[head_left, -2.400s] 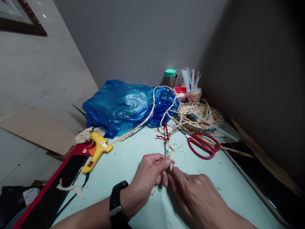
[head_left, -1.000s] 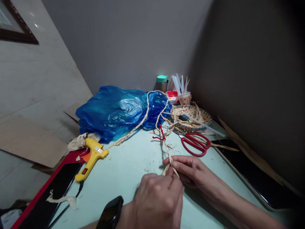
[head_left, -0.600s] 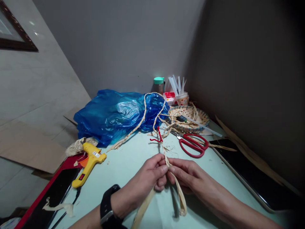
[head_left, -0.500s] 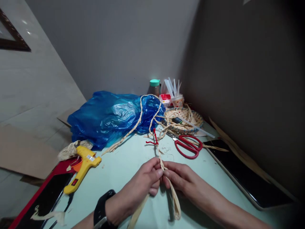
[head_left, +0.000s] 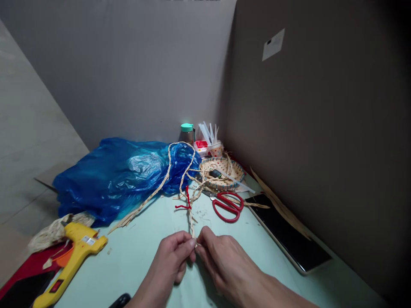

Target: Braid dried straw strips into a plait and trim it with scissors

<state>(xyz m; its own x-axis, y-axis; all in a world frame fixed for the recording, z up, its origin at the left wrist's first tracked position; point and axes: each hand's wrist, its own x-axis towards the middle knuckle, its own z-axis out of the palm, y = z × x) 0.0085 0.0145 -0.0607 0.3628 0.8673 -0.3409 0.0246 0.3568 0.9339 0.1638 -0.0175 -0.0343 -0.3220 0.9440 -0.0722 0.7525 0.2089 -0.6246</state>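
A pale braided straw cord (head_left: 192, 222) runs down the table toward me, with a red tie (head_left: 186, 201) knotted around it farther up. My left hand (head_left: 176, 256) pinches the cord's near end between thumb and forefinger. Close against it, my right hand (head_left: 221, 259) is closed on the strands at the same spot; its fingertips are partly hidden behind the hand. Beyond the tie, the braid loops over a blue plastic bag (head_left: 105, 175). Red-handled scissors (head_left: 227, 207) lie just beyond my right hand.
A yellow glue gun (head_left: 72, 261) lies at the left by a red-edged object. At the back stand a woven basket (head_left: 239, 171), a cup of clear sticks (head_left: 215, 149) and a green-lidded bottle (head_left: 186, 133). A dark tablet (head_left: 289, 231) lies along the right wall.
The view has turned up and right, so things sit farther left. My right hand has rolled over, its back now upward, and the loose strand loop below it no longer shows.
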